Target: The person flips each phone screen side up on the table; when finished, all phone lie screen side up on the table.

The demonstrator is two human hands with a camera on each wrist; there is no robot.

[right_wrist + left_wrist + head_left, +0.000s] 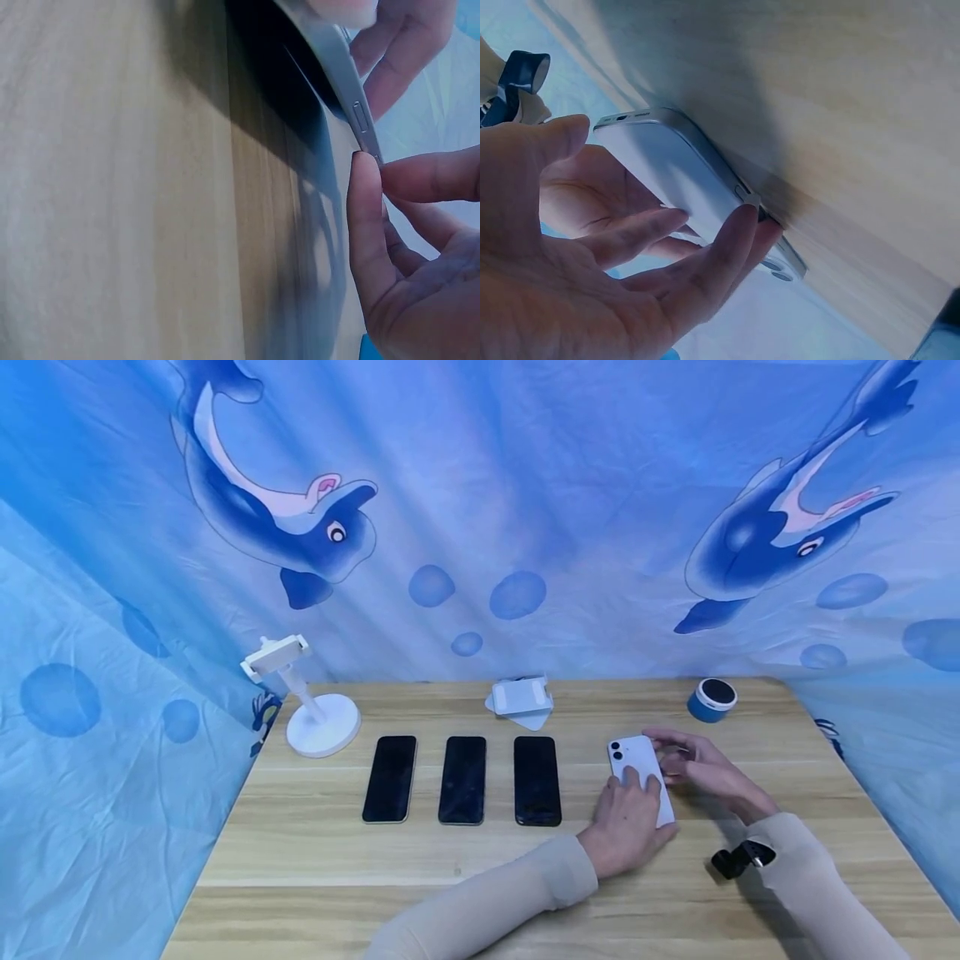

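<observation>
A white smartphone point(640, 758) is at the right of the table, its back with two camera lenses facing up. In both wrist views it is tilted, one edge off the tabletop with shadow beneath. My left hand point(624, 822) holds it from the near left, fingertips on its back and side edge point(720, 166), thumb by its lower end. With thumb and fingertips, my right hand point(705, 768) pinches its right edge near the side button point(361, 116). The phone's screen is mostly hidden.
Left of the hands, three black-screened phones lie in a row: one point(390, 779), another point(462, 780) and a third point(537, 781). Behind are a white phone stand point(322, 727), a folded white stand point(522, 697) and a blue round speaker point(711, 702). A dolphin-print curtain point(465, 510) surrounds the table.
</observation>
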